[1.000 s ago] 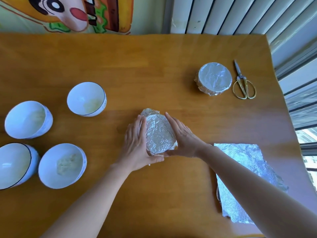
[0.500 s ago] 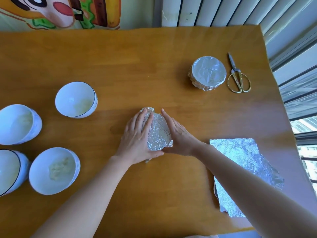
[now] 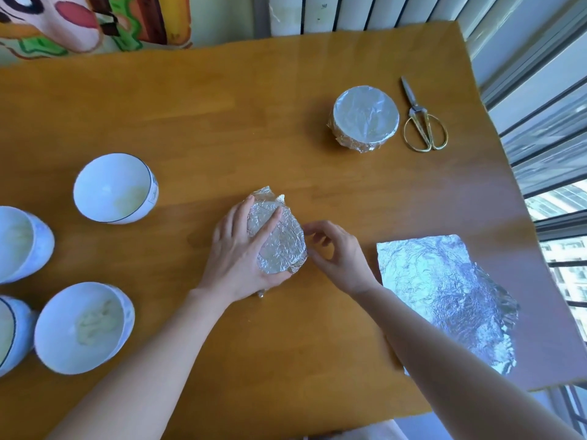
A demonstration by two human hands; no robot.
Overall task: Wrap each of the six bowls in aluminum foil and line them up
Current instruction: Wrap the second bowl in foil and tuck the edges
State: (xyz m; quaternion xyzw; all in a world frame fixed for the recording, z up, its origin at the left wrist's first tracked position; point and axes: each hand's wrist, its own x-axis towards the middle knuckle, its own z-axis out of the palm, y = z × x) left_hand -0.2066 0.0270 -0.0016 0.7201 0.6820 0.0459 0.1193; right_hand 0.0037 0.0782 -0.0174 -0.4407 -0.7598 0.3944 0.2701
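Note:
A foil-covered bowl (image 3: pixel 279 239) lies in the middle of the wooden table (image 3: pixel 222 115). My left hand (image 3: pixel 238 249) presses on its left side, fingers spread over the foil. My right hand (image 3: pixel 336 252) is at its right edge, with thumb and fingertips pinching the crumpled foil there. A finished foil-wrapped bowl (image 3: pixel 365 117) stands at the back right. Several bare white bowls sit at the left: one (image 3: pixel 114 188) further back, one (image 3: pixel 82 325) near the front, two (image 3: pixel 19 242) (image 3: pixel 9 335) cut by the frame edge.
Gold-handled scissors (image 3: pixel 424 122) lie right of the wrapped bowl. A stack of loose foil sheets (image 3: pixel 444 293) rests near the table's right edge. A wall picture and a radiator stand behind the table; windows are at the right.
My right hand has come off the side of the bowl and now pinches the foil at its right edge. My left hand has slid further over the top.

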